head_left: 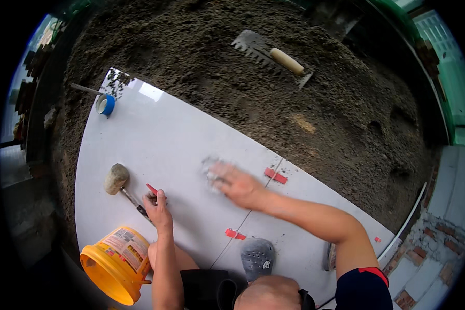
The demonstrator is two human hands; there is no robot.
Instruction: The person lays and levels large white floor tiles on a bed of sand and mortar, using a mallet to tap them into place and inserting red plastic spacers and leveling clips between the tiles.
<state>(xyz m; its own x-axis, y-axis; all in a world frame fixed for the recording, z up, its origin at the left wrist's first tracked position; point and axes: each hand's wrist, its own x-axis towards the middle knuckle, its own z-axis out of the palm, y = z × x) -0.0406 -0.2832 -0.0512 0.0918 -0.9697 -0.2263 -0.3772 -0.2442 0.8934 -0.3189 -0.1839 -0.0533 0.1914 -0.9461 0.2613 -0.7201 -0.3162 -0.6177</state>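
My left hand (159, 205) pinches a red plastic wedge (155, 188) over a large white tile (139, 129), beside a rubber mallet (117, 180) with a pale head. My right hand (237, 183), blurred, is on a pale grey wad (211, 166) that I cannot make out, against the tile left of the seam. Red leveling pieces (275, 176) sit on the seam, another (235, 234) farther down it. A blue tape roll (105, 105) lies near the tile's far left corner.
Rough mortar (346, 119) surrounds the tile's far edge, with a notched trowel (271, 58) lying on it. A yellow bucket (95, 274) stands at lower left. My grey clog (257, 258) rests on the tiling. Green mesh (457, 88) and brick rubble (423, 263) are at the right.
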